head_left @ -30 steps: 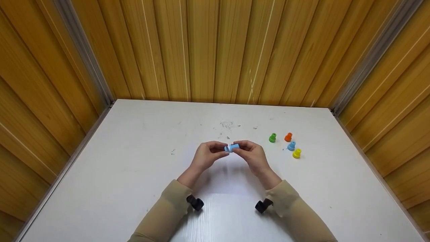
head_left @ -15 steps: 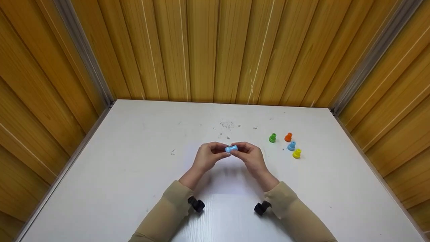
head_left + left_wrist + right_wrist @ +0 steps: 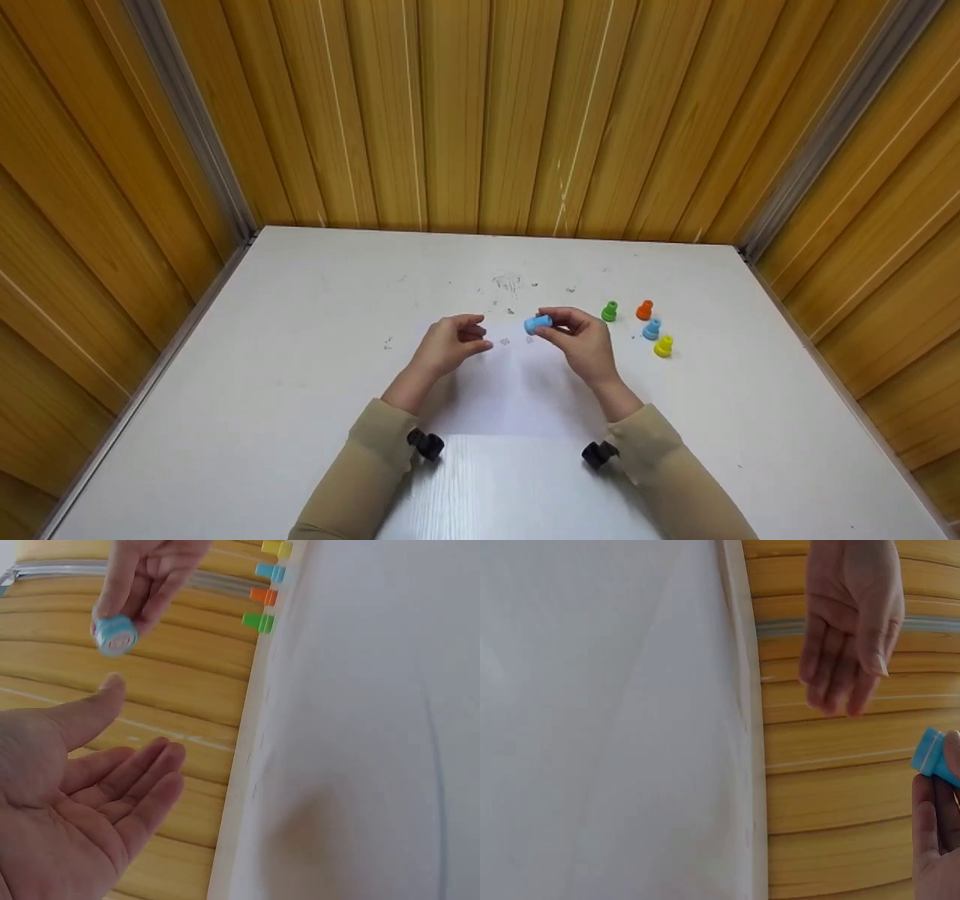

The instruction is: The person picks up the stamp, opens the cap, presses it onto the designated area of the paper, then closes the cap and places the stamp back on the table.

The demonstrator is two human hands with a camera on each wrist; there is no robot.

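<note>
My right hand (image 3: 588, 346) pinches a light blue stamp (image 3: 538, 324) between thumb and fingers, above a white sheet of paper (image 3: 517, 405). In the left wrist view the round end of the stamp (image 3: 116, 639) faces the camera, with a small reddish design on it. To its left my left hand (image 3: 447, 346) is raised over the paper with relaxed, slightly bent fingers and holds nothing. The left palm (image 3: 67, 817) shows in its own wrist view, apart from the stamp. Two faint small prints (image 3: 504, 341) lie on the sheet between the hands.
Right of the right hand stand a green stamp (image 3: 610, 311), an orange stamp (image 3: 644, 310), another blue stamp (image 3: 651, 329) and a yellow stamp (image 3: 663, 346). The white table (image 3: 300, 330) carries dark smudges (image 3: 507, 282). Wood-panelled walls (image 3: 450, 112) enclose its back and sides.
Both hands were together on the blue stamp, and its two parts came closer together. Now the left hand has let go and moved left; the right hand has moved slightly right, holding the stamp.
</note>
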